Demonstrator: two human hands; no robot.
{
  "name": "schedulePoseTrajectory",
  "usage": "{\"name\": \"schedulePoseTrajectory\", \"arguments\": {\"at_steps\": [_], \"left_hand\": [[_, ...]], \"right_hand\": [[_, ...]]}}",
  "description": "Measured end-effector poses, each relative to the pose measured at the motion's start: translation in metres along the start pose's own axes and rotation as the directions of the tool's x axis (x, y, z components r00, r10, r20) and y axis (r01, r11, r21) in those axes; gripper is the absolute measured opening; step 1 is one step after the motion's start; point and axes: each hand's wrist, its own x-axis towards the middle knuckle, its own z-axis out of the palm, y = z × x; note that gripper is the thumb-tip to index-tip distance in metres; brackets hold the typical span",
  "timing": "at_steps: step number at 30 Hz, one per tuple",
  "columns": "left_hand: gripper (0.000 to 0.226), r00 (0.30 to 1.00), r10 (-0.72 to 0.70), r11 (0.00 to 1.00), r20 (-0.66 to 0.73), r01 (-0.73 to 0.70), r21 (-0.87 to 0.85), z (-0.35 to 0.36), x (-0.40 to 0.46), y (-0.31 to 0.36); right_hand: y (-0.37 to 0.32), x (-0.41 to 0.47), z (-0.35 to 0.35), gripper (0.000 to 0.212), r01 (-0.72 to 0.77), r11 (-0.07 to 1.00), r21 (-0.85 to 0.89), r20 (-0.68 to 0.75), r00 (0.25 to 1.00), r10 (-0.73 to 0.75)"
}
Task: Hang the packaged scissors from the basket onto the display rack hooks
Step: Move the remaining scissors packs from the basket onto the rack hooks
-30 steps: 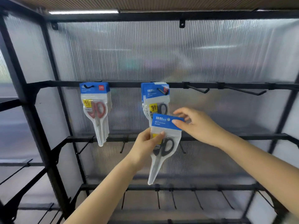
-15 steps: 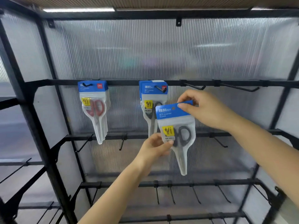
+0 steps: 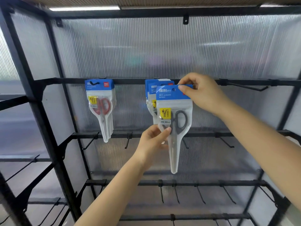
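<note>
A packaged pair of grey-handled scissors (image 3: 175, 118), blue card on top and clear pouch below, is held up in front of the rack's top bar. My right hand (image 3: 201, 93) pinches the blue card's upper right corner. My left hand (image 3: 152, 141) grips the pouch's lower left side near the handles. Just behind it hangs a stack of the same grey scissors packs (image 3: 151, 90) on a hook. A stack of red-handled scissors packs (image 3: 101, 105) hangs further left. The basket is out of view.
The black metal display rack (image 3: 48, 128) has a ribbed translucent back panel. A bare hook (image 3: 250, 88) sticks out of the top bar to the right. Several bare hooks line the lower bars (image 3: 179, 183). More hooks show on the left side section.
Both hands have raised the grey scissors pack from the second bar's height to the top bar, in front of the hanging grey stack. My right hand's hold moved to the card's upper corner.
</note>
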Motion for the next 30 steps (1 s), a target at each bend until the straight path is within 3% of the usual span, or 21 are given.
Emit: {"name": "schedulePoseTrajectory", "arguments": {"at_steps": [10, 18, 25, 30], "left_hand": [[0.009, 1.0, 0.005, 1.0, -0.021, -0.005, 0.008, -0.003, 0.003, 0.005], [0.009, 0.998, -0.013, 0.997, -0.062, 0.018, 0.072, -0.009, 0.008, -0.002], [0.015, 0.992, -0.042, 0.992, -0.115, 0.054, 0.11, -0.011, 0.034, -0.012], [0.019, 0.971, -0.036, 0.989, -0.236, 0.068, 0.128, -0.015, 0.064, -0.023]], "right_hand": [[0.008, 0.006, 0.007, 0.006, -0.034, 0.999, 0.027, -0.05, 0.998, 0.036], [0.013, 0.013, 0.014, 0.008, -0.046, 0.998, -0.054, -0.054, 0.998, 0.043], [0.026, 0.021, 0.028, 0.013, 0.018, 0.988, -0.155, -0.127, 0.991, -0.038], [0.043, 0.035, 0.044, 0.013, 0.063, 0.975, -0.212, -0.14, 0.986, -0.094]]}}
